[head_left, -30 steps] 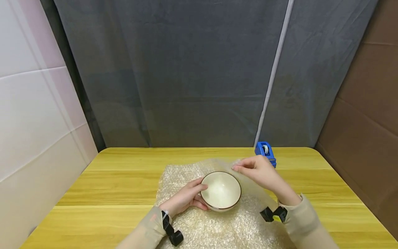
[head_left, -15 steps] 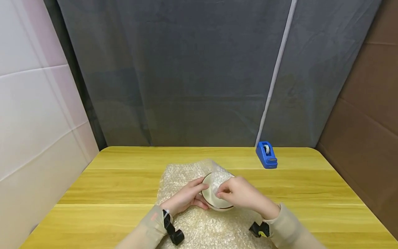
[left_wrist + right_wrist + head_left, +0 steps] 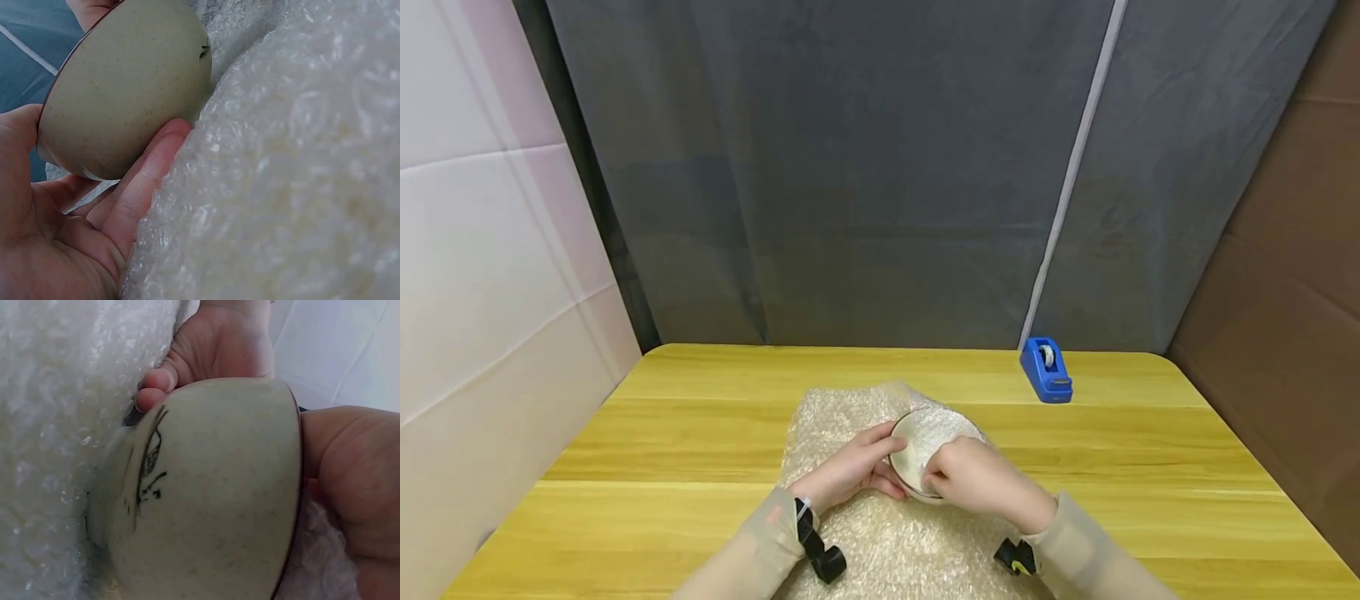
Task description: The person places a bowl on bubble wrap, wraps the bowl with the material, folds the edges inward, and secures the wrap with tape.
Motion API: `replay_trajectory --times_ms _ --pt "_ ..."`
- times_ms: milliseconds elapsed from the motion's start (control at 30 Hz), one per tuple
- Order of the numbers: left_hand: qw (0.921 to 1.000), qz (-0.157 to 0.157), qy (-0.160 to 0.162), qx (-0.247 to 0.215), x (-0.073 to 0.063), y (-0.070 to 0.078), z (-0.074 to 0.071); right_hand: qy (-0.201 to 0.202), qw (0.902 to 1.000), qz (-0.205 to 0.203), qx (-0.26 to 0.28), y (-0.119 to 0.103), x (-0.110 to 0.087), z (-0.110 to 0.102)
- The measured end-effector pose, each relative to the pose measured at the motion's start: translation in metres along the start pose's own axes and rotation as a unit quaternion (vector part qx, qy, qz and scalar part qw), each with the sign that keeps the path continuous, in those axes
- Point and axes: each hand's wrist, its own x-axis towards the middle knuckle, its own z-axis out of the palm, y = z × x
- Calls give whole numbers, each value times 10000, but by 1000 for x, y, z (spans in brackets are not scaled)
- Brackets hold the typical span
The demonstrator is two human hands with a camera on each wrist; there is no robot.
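Note:
A cream bowl with a dark brown rim [image 3: 131,87] sits on a sheet of bubble wrap [image 3: 895,550] near the front of the table. My left hand [image 3: 852,468] holds it at its left side, thumb over the rim and fingers under the wall. A dark painted mark [image 3: 150,462] shows on its outside in the right wrist view. One edge of the wrap is folded over the far right rim into the bowl. Inside the bowl, my right hand [image 3: 973,477] has curled fingers on that folded wrap; the fingertips are largely hidden.
A blue tape dispenser [image 3: 1047,371] with a roll of tape stands at the table's back right. Behind the wooden table [image 3: 647,450] hangs a dark grey curtain [image 3: 880,183]. A white panel rises at left, a brown one at right.
My right hand has brought the wrap's edge from beyond the bowl over the rim, then down into the bowl. The left hand has kept its hold on the bowl.

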Motion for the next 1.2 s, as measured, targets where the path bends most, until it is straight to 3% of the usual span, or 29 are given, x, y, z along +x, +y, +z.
replay_trajectory --times_ms 300,367,433,500,533,600,667,733,767,800,867,933,1033,1200 --pt "9998 27 -18 182 -1 2 -1 -463 9987 208 25 0 -4 -1" --pt "9984 115 45 548 -1 5 -1 -575 9981 216 83 0 -5 -2" --pt "9919 337 258 1201 -3 10 -1 -665 9975 217 114 0 -6 -2" --pt "9719 736 706 2121 -5 17 -1 -749 9968 229 148 0 -6 -3" --pt "9547 1013 1007 2609 -6 22 0 -806 9963 230 164 -1 -6 -3" --pt "9056 1592 1620 3583 -9 30 2 -879 9959 174 81 -1 -6 -4" --pt "8522 2134 1933 4368 -12 39 7 -921 9957 107 -36 -2 -7 -5" --pt "8059 2581 1781 5022 -15 45 13 -940 9955 59 -114 -3 -7 -6" --pt "7860 2712 1542 5338 -17 47 16 -942 9955 51 -133 -3 -8 -7" --pt "7724 2752 1217 5593 -18 48 20 -947 9954 54 -123 -3 -8 -7" --pt "7494 2635 596 6045 -19 49 27 -977 9952 47 -69 -4 -10 -8" --pt "7319 2353 183 6393 -18 47 32 -1010 9949 13 -47 -4 -12 -9" --pt "7241 1877 -51 6637 -13 43 37 -1063 9943 -68 -74 -6 -14 -9" --pt "7167 1542 -54 6801 -5 44 42 -1066 9942 -128 -40 -7 -14 -9"
